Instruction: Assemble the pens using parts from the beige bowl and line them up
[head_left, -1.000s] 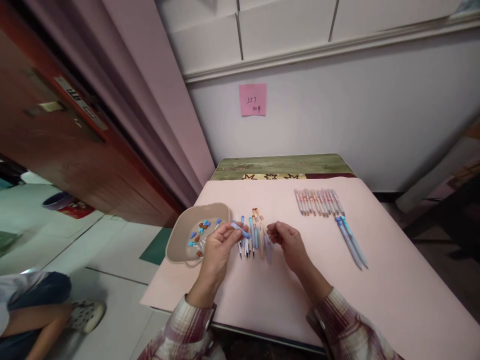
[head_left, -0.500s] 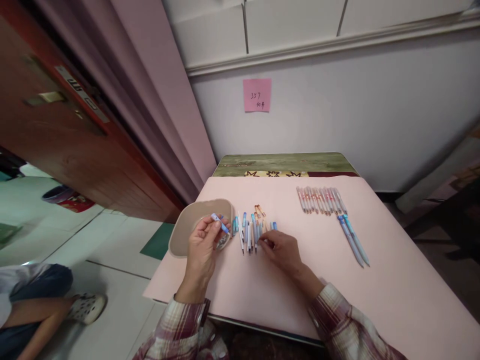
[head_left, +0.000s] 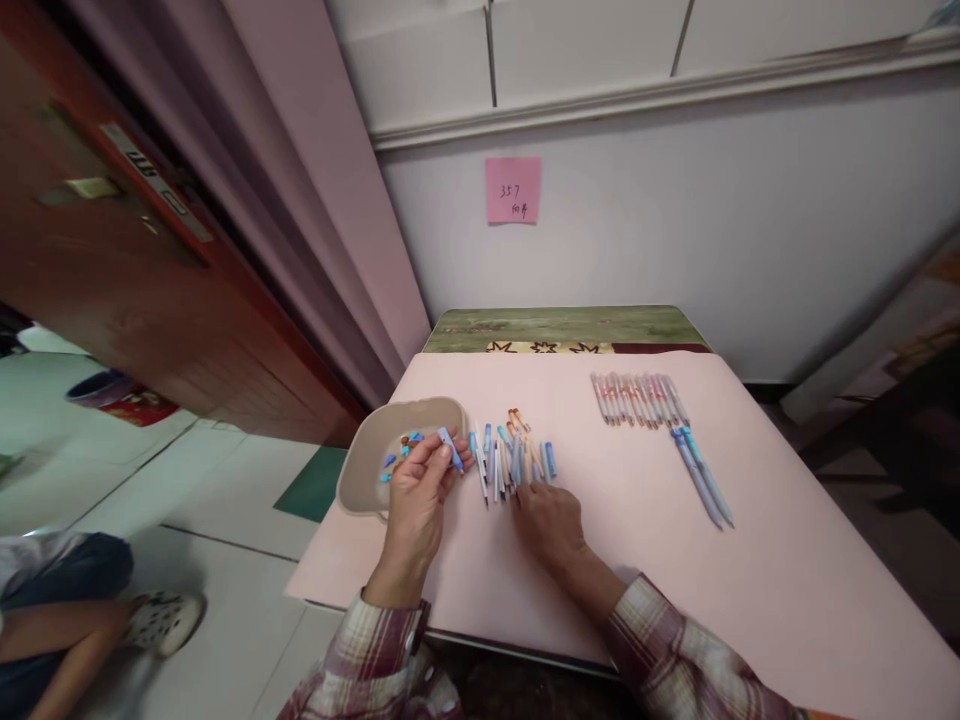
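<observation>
In L hand, blue pc, R hand at pen pcs

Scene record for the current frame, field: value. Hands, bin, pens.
left_hand: holds blue pen piece at the bin's right edge
right_hand: at near end of loose pen parts; grip hidden
bin: beige, small blue and brown pieces inside
pen_row: side by side, right of loose parts
two_blue_pens: nearer the person than pen_row's right end
surface: pink
</observation>
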